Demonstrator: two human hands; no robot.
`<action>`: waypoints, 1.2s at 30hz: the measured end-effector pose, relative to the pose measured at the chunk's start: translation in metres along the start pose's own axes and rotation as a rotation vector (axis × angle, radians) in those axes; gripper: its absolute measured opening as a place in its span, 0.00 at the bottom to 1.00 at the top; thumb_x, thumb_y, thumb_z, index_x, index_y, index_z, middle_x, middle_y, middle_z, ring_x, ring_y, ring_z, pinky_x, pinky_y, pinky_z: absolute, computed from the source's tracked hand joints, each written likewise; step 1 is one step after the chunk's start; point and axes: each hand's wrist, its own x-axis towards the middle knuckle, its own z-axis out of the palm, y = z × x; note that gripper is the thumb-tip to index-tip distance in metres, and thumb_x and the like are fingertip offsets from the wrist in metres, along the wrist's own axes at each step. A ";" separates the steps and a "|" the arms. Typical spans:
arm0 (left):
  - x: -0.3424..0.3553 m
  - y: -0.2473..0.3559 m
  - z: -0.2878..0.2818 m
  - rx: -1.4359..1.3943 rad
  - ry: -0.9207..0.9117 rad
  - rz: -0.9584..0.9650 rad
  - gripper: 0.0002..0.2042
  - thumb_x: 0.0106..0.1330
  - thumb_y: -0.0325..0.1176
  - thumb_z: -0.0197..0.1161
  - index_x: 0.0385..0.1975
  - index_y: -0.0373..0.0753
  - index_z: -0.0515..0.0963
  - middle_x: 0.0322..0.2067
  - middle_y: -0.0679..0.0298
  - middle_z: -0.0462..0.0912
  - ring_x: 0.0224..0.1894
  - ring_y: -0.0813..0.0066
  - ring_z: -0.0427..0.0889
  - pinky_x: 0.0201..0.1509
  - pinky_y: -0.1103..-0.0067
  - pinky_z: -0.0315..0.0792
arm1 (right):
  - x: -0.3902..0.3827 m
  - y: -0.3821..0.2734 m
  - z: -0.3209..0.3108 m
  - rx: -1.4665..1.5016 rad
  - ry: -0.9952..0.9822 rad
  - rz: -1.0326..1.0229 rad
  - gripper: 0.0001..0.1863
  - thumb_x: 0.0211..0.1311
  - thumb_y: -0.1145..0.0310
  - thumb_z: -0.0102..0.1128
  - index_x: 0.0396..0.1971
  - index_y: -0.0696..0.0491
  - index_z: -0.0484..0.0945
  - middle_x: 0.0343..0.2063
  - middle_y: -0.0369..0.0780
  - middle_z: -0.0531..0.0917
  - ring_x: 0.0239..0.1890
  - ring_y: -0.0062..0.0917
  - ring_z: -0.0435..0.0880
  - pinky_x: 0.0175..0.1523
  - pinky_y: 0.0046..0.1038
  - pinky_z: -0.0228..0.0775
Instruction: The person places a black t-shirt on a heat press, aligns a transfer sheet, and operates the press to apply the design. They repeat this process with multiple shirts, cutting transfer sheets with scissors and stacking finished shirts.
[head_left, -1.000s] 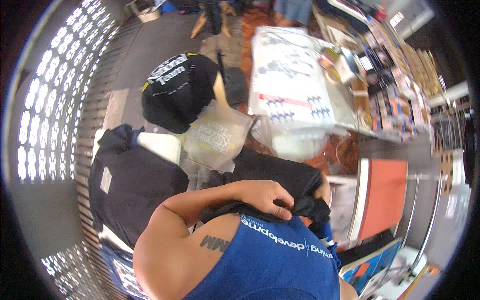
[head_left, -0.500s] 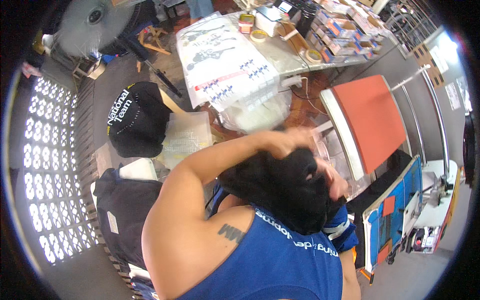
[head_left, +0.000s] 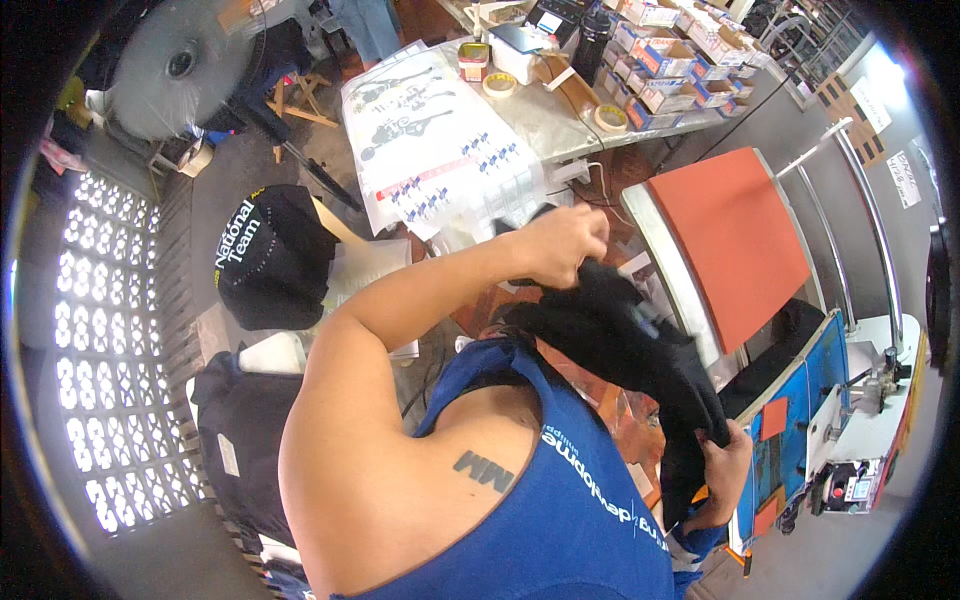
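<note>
A black cloth garment [head_left: 630, 330], probably a shirt, hangs stretched between my two hands in front of my body. My left hand [head_left: 565, 248] grips its upper left part, fingers curled into the fabric. Lower and to the right, my right hand [head_left: 722, 465] pinches the garment's other end near my hip. Folds hide its full shape. Just beyond the garment is the orange pad [head_left: 735, 240] of a flat press, not touched by either hand.
A table [head_left: 580, 140] holds printed sheets [head_left: 420, 150], tape rolls [head_left: 610, 118] and stacked small boxes [head_left: 670, 75]. On the left are a printed black shirt [head_left: 270, 260], another dark garment [head_left: 245, 420] and a fan [head_left: 180, 65]. A blue board [head_left: 790, 400] stands at right.
The bunched garment has been spread out between my hands. My left hand has come up and slightly left; my right hand has gone down and to the right.
</note>
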 end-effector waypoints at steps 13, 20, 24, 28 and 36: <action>0.062 -0.147 0.004 -0.297 -0.083 -0.277 0.11 0.52 0.21 0.64 0.36 0.35 0.81 0.38 0.54 0.82 0.46 0.51 0.82 0.50 0.63 0.75 | 0.037 0.042 -0.004 0.484 0.401 0.117 0.08 0.57 0.78 0.68 0.30 0.58 0.75 0.28 0.32 0.74 0.31 0.15 0.71 0.37 0.19 0.63; 0.120 -0.207 -0.015 -0.584 -0.300 -0.380 0.08 0.56 0.26 0.70 0.33 0.34 0.78 0.35 0.53 0.84 0.40 0.55 0.83 0.44 0.66 0.74 | 0.088 0.030 -0.001 0.127 0.543 0.392 0.09 0.52 0.85 0.65 0.28 0.59 0.73 0.26 0.33 0.74 0.29 0.17 0.72 0.35 0.21 0.65; 0.145 -0.234 -0.016 -0.564 -0.822 -0.510 0.13 0.52 0.29 0.75 0.33 0.33 0.77 0.29 0.55 0.83 0.36 0.59 0.84 0.39 0.65 0.74 | 0.098 0.025 0.003 0.190 0.675 0.405 0.08 0.51 0.85 0.66 0.28 0.60 0.75 0.24 0.34 0.74 0.27 0.18 0.71 0.33 0.22 0.65; 0.172 -0.244 -0.045 -0.739 -0.642 -0.628 0.11 0.50 0.21 0.73 0.33 0.34 0.81 0.27 0.66 0.83 0.32 0.77 0.81 0.37 0.76 0.76 | 0.103 0.017 -0.011 0.094 0.634 0.513 0.06 0.55 0.80 0.63 0.33 0.61 0.84 0.25 0.38 0.82 0.29 0.19 0.78 0.37 0.23 0.70; 0.248 -0.179 -0.081 -0.324 -0.459 -0.304 0.09 0.48 0.18 0.70 0.29 0.31 0.81 0.29 0.59 0.83 0.33 0.69 0.82 0.38 0.75 0.74 | 0.085 0.009 -0.060 0.178 0.839 0.324 0.06 0.56 0.84 0.63 0.33 0.60 0.82 0.27 0.36 0.83 0.33 0.18 0.79 0.42 0.21 0.71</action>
